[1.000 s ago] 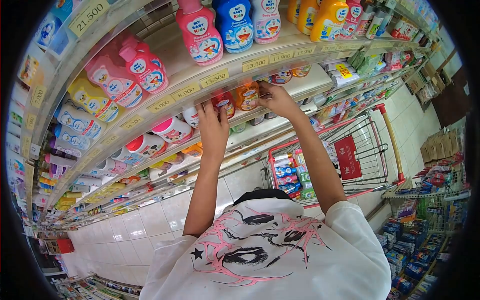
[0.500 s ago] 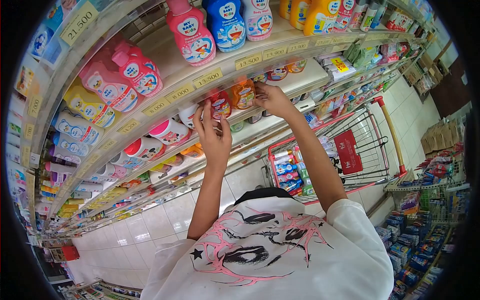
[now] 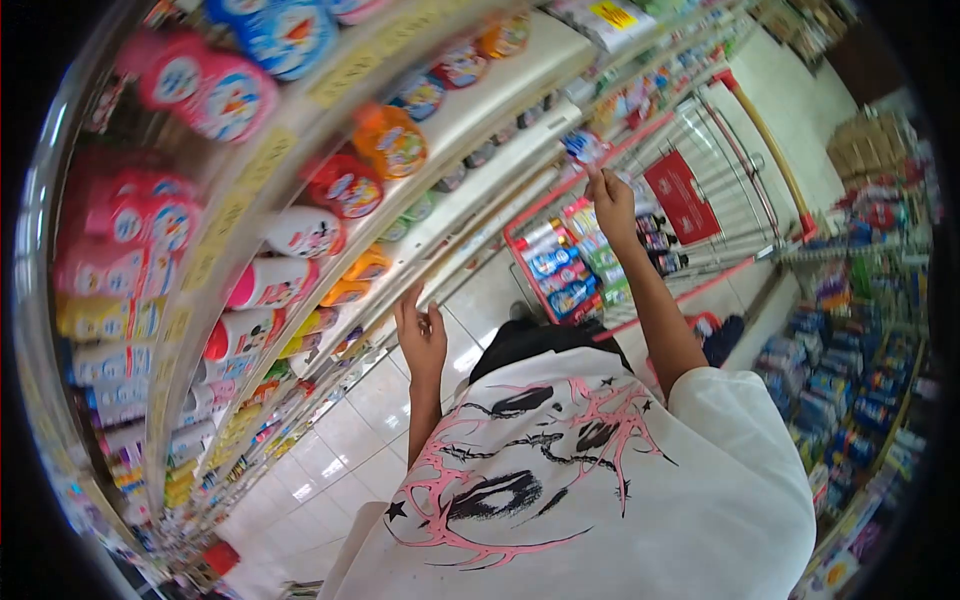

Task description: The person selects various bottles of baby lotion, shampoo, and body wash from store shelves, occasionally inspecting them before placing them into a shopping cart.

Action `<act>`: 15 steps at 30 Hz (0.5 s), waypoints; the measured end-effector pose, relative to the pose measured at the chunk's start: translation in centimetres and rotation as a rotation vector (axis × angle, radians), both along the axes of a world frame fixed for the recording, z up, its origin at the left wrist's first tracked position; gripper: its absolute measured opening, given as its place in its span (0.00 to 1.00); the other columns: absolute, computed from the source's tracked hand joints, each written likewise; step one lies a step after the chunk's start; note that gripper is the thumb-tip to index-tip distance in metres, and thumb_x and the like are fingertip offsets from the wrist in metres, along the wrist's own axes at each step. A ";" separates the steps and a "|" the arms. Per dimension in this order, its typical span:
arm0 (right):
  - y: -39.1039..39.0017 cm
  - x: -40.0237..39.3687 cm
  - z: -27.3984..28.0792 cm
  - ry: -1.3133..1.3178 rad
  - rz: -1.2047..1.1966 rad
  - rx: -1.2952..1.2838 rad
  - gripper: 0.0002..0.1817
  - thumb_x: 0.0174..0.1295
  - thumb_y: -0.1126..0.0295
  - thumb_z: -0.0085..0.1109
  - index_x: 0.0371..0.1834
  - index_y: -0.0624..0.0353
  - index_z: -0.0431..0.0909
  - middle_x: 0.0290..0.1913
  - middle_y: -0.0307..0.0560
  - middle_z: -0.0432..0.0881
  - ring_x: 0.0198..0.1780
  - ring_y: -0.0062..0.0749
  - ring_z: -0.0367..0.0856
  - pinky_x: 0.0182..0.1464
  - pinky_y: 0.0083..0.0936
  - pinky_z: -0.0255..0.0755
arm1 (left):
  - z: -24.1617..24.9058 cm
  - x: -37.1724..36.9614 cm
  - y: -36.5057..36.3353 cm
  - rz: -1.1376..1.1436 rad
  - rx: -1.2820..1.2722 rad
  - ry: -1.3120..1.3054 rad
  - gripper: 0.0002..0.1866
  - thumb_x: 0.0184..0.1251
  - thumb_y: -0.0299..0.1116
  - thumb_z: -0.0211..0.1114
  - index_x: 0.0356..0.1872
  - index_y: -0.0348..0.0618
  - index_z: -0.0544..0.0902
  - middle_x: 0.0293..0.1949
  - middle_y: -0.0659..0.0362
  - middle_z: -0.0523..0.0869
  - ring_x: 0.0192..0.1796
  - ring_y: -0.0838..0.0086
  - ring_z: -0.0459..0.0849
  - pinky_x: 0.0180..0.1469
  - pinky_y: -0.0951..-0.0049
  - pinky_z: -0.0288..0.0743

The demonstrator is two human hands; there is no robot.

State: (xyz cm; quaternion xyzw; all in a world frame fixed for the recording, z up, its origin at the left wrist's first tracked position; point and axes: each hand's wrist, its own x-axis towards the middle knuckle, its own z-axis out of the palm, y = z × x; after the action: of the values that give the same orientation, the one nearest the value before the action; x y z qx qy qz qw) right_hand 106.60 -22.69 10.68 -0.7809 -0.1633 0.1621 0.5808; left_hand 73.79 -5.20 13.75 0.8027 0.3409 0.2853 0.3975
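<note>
My left hand (image 3: pixel 421 335) hangs in front of the lower shelves with its fingers loosely apart and nothing in it. My right hand (image 3: pixel 614 208) reaches out over the shopping cart (image 3: pixel 683 197), its fingers closed at the red rim on the shelf side. Packs and bottles (image 3: pixel 570 265) fill the near end of the cart. On the shelf to the left, a red bottle (image 3: pixel 345 186) and an orange bottle (image 3: pixel 391 142) lie side by side at the front, with a white bottle (image 3: pixel 305 231) beside the red one.
Pink bottles (image 3: pixel 205 88) and a blue bottle (image 3: pixel 285 35) stand on the upper shelf behind a price strip (image 3: pixel 240 190). Racks of packaged goods (image 3: pixel 820 370) line the right. Pale floor tiles (image 3: pixel 370 410) show below.
Both hands have come away from the red and orange bottles, which stay on the shelf. My right hand has moved to the cart's rim; my left hand has dropped. The view has turned.
</note>
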 end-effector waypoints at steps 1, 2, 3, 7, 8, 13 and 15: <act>-2.5 0.2 -3.2 -0.014 -0.028 -0.143 0.11 0.64 0.67 0.63 0.40 0.65 0.80 0.34 0.48 0.83 0.42 0.32 0.83 0.48 0.26 0.75 | -1.7 -1.4 -0.6 -0.032 -0.056 0.104 0.19 0.66 0.23 0.61 0.59 0.38 0.77 0.52 0.50 0.76 0.31 0.75 0.77 0.32 0.78 0.73; -5.1 -0.3 -6.9 0.006 -0.052 -0.156 0.11 0.64 0.67 0.63 0.40 0.65 0.80 0.34 0.48 0.83 0.42 0.32 0.83 0.48 0.26 0.75 | -3.5 -3.0 -1.2 -0.059 -0.107 0.207 0.20 0.66 0.24 0.61 0.59 0.38 0.76 0.52 0.49 0.76 0.33 0.71 0.79 0.34 0.77 0.75; -7.5 -1.1 -10.9 -0.061 -0.114 -0.208 0.13 0.62 0.65 0.64 0.41 0.64 0.80 0.35 0.49 0.84 0.42 0.34 0.84 0.48 0.28 0.76 | -6.4 -5.4 -1.5 -0.130 -0.145 0.320 0.21 0.66 0.27 0.63 0.60 0.39 0.76 0.53 0.48 0.77 0.34 0.68 0.80 0.35 0.74 0.76; -14.8 -2.8 -20.3 0.203 0.307 -0.614 0.20 0.53 0.62 0.70 0.45 0.63 0.80 0.39 0.54 0.86 0.42 0.42 0.85 0.48 0.33 0.77 | -12.3 -13.4 -2.6 -0.430 -0.483 0.943 0.29 0.64 0.45 0.68 0.62 0.38 0.75 0.55 0.41 0.81 0.51 0.55 0.84 0.54 0.61 0.76; -15.2 -3.3 -21.2 0.230 0.311 -0.615 0.20 0.53 0.62 0.70 0.45 0.63 0.80 0.39 0.54 0.86 0.42 0.42 0.85 0.48 0.33 0.77 | -12.2 -14.2 -2.5 -0.486 -0.586 1.030 0.29 0.65 0.48 0.67 0.62 0.40 0.76 0.55 0.41 0.81 0.55 0.53 0.82 0.59 0.61 0.74; -13.0 -5.6 -26.7 0.567 0.298 -0.590 0.29 0.49 0.59 0.73 0.53 0.60 0.79 0.42 0.53 0.86 0.45 0.38 0.84 0.47 0.34 0.78 | -8.1 -12.1 -4.4 -0.123 -0.611 0.878 0.22 0.68 0.43 0.65 0.59 0.44 0.78 0.54 0.48 0.83 0.50 0.61 0.85 0.49 0.67 0.78; -11.7 -7.8 -31.4 0.713 0.177 -0.285 0.30 0.50 0.58 0.73 0.55 0.58 0.78 0.43 0.49 0.85 0.46 0.35 0.83 0.48 0.35 0.77 | -6.6 -11.1 -5.9 -0.023 -0.567 0.807 0.19 0.69 0.40 0.65 0.56 0.43 0.79 0.54 0.51 0.83 0.48 0.63 0.85 0.47 0.69 0.79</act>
State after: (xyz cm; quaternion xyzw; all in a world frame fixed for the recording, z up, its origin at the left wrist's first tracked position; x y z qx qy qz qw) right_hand 98.78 -34.42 -20.75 -0.7313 0.0063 0.4936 0.4707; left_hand 62.65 -11.12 7.16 0.7130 0.5230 -0.1567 0.4399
